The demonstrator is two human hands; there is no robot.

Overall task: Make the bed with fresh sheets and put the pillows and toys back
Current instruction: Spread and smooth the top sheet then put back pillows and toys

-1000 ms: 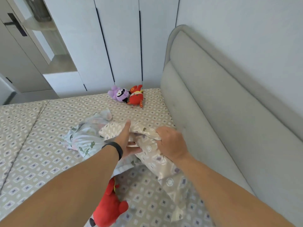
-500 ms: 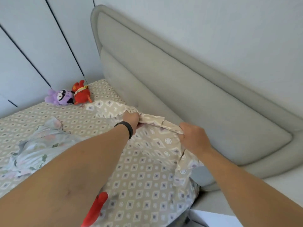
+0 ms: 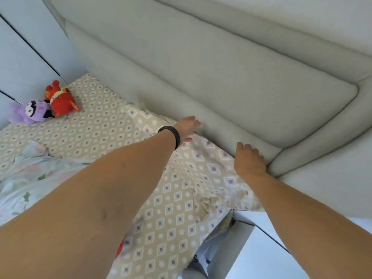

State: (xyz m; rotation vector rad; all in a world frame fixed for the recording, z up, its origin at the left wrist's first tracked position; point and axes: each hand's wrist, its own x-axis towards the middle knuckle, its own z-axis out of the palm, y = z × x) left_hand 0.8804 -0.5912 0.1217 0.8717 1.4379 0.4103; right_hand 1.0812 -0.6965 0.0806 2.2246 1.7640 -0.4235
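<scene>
A beige pillow with a diamond pattern (image 3: 193,168) lies flat against the foot of the grey padded headboard (image 3: 221,81), on the matching patterned sheet (image 3: 90,125). My left hand (image 3: 188,126), with a black band on its wrist, rests at the pillow's far edge where it meets the headboard. My right hand (image 3: 248,162) presses the pillow's right end near the bed's corner; its fingers look fairly straight. A purple plush toy (image 3: 32,112) and a red plush toy (image 3: 60,99) lie at the far left corner. Part of another red toy (image 3: 120,248) peeks out under my left arm.
A crumpled pale floral cloth (image 3: 26,178) lies on the bed at the left. White wardrobe doors (image 3: 24,47) stand behind the toys. Below the bed's right corner a white surface (image 3: 257,256) shows.
Both hands have let go of the pillow's gathered edge and set it down flat against the headboard. The view has swung further right and down.
</scene>
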